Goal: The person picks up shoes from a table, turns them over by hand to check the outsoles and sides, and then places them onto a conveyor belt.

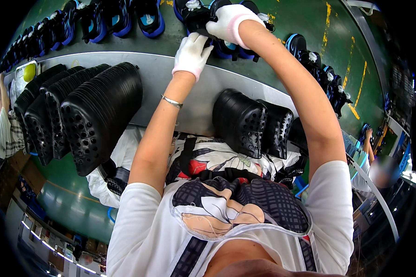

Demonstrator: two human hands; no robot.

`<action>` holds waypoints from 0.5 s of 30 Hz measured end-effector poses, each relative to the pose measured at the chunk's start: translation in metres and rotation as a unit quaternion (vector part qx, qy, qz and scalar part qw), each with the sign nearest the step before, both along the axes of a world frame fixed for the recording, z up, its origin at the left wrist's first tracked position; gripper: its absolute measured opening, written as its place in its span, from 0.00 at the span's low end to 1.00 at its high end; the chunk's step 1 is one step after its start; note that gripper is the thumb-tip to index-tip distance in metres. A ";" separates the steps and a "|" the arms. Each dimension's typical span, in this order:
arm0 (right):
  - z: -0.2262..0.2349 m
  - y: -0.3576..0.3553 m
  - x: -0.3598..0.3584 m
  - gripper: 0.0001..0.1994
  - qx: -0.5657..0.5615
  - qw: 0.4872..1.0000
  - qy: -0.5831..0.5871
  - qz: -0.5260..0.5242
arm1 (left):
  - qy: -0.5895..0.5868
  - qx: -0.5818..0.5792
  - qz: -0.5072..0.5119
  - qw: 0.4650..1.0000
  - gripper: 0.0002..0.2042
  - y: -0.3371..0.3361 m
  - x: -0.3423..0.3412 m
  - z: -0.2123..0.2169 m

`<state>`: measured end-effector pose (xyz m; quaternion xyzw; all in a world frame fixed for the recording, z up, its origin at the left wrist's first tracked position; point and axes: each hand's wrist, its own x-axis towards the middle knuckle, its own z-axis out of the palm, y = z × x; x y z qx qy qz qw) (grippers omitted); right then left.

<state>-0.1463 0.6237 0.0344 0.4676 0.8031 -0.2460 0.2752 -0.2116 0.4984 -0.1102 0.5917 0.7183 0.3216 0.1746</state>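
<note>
Nearest me: two short stacks of black perforated soles (252, 122) against my apron, a long row of the same soles (85, 111) at my left on the grey table (171, 78).
My left hand (191, 54): gloved, fingers curled against the black shoe (199, 16); whether they clamp it I cannot tell.
My right hand (230, 21): gloved, closed over the same shoe's top.
Shoe's place: on the green belt (305, 23), in line with blue-and-black shoes (120, 18).
Step, I judge: handling this shoe on the belt.
Next move needs: firm two-handed hold, clear of neighbours.

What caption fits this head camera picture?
Two white-gloved hands, left and right, grip a black shoe on the green conveyor.
</note>
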 end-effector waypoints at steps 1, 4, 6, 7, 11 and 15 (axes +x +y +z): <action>-0.005 0.001 0.000 0.21 -0.001 1.000 0.002 -0.011 | 0.008 0.003 0.003 1.000 0.12 0.003 0.000 0.001; -0.031 -0.013 -0.012 0.16 0.081 0.996 0.011 0.028 | 0.025 -0.039 -0.003 0.999 0.11 0.003 -0.002 0.003; -0.069 -0.013 -0.015 0.17 0.114 0.992 0.038 0.025 | 0.045 -0.067 -0.005 0.997 0.11 0.007 -0.001 0.002; -0.074 -0.016 -0.021 0.16 0.115 0.993 0.032 0.023 | -0.003 -0.079 0.023 0.997 0.12 0.008 -0.001 0.002; -0.075 -0.013 -0.040 0.13 0.073 0.996 -0.010 0.047 | -0.118 -0.257 0.080 0.956 0.15 0.022 -0.010 0.017; -0.087 -0.006 -0.048 0.13 0.081 0.995 -0.013 0.048 | -0.134 -0.352 0.068 0.924 0.16 0.033 -0.017 0.015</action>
